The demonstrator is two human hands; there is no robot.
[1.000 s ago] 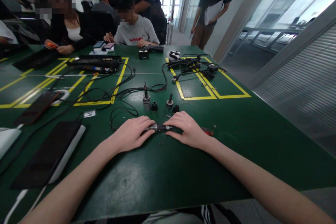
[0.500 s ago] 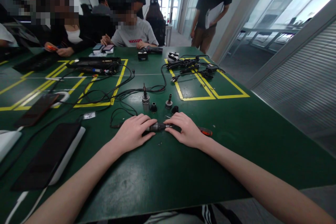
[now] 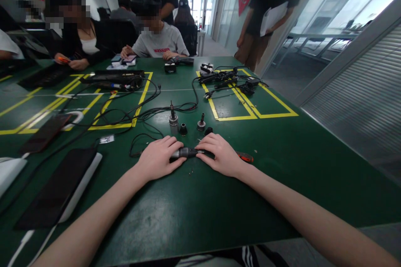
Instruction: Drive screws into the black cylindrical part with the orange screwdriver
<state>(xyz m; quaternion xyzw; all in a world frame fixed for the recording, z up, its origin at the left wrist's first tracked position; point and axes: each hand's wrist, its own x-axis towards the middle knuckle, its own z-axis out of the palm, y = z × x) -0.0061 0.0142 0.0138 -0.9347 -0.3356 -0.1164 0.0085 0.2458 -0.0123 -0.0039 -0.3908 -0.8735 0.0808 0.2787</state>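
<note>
Head view: the left hand (image 3: pixel 159 157) lies low over the green worktop (image 3: pixel 194 212), palm down, its thumb and fingers wrapped about the body of a grey-and-black cylindrical handheld tool (image 3: pixel 188 152). The right hand (image 3: pixel 221 156) faces it, wrist level, thumb and fingertips pinching the slim metal tip. The tool lies crosswise between the two hands, roughly parallel to the near edge. The forearms enter from the lower left and lower right corners, cross the near edge and converge on the tool. Just beyond the hands stand a tall metal nozzle with a narrow black tip (image 3: pixel 173 117), a black conical collar (image 3: pixel 183 129), a short metal nozzle with a dark tube (image 3: pixel 201 123) and a second black collar (image 3: pixel 208 131), the last close to the right fingertips. A red-and-black screwdriver handle (image 3: pixel 246 157) projects from behind the right hand. Lateral room: to the left, a black-topped white slab-shaped device (image 3: pixel 59 187) lies near the left forearm; to the right, green surface extends to the slanting right edge. Forward room: beyond the nozzles, looped black cables (image 3: pixel 150 110) and yellow tape outlines (image 3: pixel 236 117) occupy the surface toward the far edge.
</note>
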